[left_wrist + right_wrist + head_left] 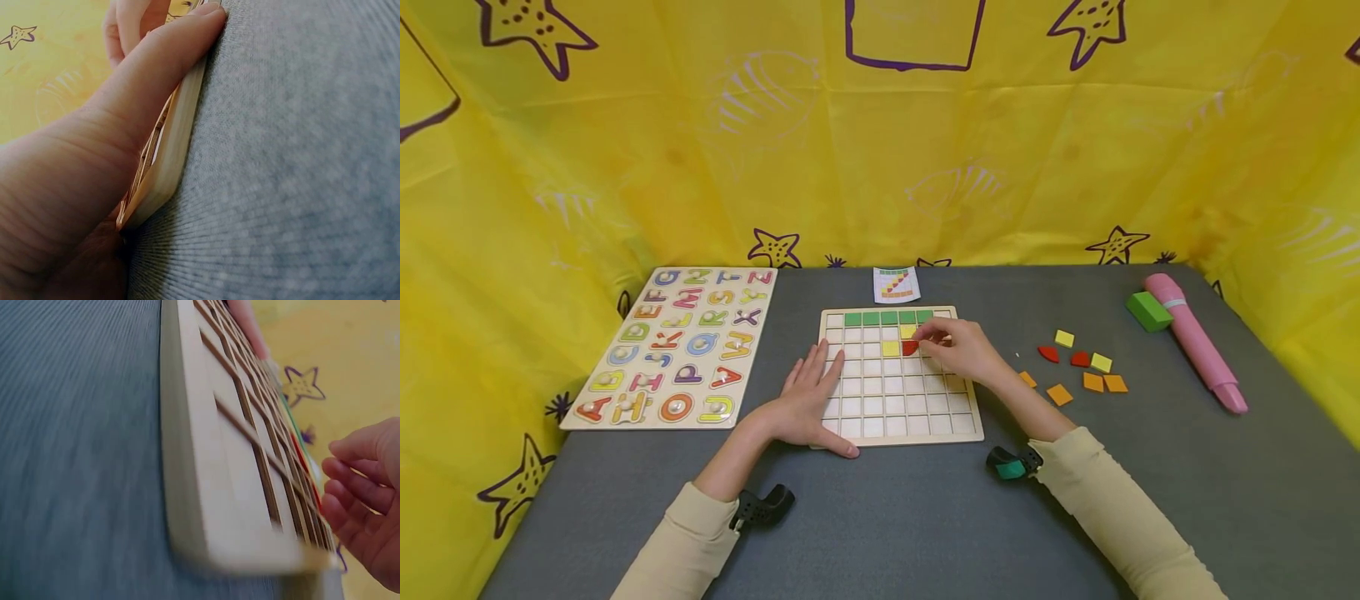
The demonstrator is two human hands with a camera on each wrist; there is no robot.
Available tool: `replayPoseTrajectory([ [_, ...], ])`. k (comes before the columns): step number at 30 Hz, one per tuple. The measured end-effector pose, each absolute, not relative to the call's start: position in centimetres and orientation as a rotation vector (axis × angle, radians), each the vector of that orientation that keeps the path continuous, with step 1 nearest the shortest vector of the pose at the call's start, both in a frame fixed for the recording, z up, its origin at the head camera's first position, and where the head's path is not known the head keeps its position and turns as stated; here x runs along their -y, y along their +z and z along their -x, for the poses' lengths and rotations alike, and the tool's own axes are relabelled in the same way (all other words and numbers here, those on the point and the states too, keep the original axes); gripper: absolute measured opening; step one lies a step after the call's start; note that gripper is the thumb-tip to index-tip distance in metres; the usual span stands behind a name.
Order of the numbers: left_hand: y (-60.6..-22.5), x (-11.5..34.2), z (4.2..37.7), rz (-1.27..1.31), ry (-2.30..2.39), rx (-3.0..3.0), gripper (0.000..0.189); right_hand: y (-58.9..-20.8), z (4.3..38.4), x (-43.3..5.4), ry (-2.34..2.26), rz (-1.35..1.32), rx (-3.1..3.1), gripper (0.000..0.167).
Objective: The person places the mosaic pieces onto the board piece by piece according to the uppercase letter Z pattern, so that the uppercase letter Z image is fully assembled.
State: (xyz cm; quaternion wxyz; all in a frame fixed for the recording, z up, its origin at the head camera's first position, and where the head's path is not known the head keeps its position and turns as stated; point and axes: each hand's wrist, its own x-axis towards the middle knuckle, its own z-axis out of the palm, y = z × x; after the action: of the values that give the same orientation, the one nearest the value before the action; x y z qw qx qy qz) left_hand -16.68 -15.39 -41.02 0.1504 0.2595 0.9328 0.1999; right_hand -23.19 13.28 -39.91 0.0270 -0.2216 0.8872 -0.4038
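In the head view a pale wooden grid board lies on the table, with several green squares along its far row. Yellow squares and a red quarter-round piece lie in cells below them. My left hand rests on the board's left side, fingers spread and thumb at the near edge. Over the board's right part, my right hand has its fingertips beside the red piece, loosely bent. No piece shows between those fingers in the right wrist view; the hand hides some cells.
An alphabet puzzle board lies at left. Behind the grid board is a small pattern card. Loose orange squares, yellow squares and red pieces lie at right, near a green block and a pink marker-shaped object.
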Motion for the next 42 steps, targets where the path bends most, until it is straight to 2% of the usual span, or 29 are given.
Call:
replayPoseTrajectory([
  [13,-41.1,15.6,16.6,-0.737,0.57,-2.692,0.137,-40.0,22.1,-20.8,-1.167,0.58,-2.869,0.014],
  [24,-41.2,15.5,16.7,-0.735,0.567,-2.688,0.137,-39.4,20.7,-26.5,-0.927,0.478,-3.076,0.018],
  [42,-41.1,15.3,16.7,-0.745,0.557,-2.687,0.137,-39.7,20.3,-28.2,-0.933,0.478,-3.023,0.025],
])
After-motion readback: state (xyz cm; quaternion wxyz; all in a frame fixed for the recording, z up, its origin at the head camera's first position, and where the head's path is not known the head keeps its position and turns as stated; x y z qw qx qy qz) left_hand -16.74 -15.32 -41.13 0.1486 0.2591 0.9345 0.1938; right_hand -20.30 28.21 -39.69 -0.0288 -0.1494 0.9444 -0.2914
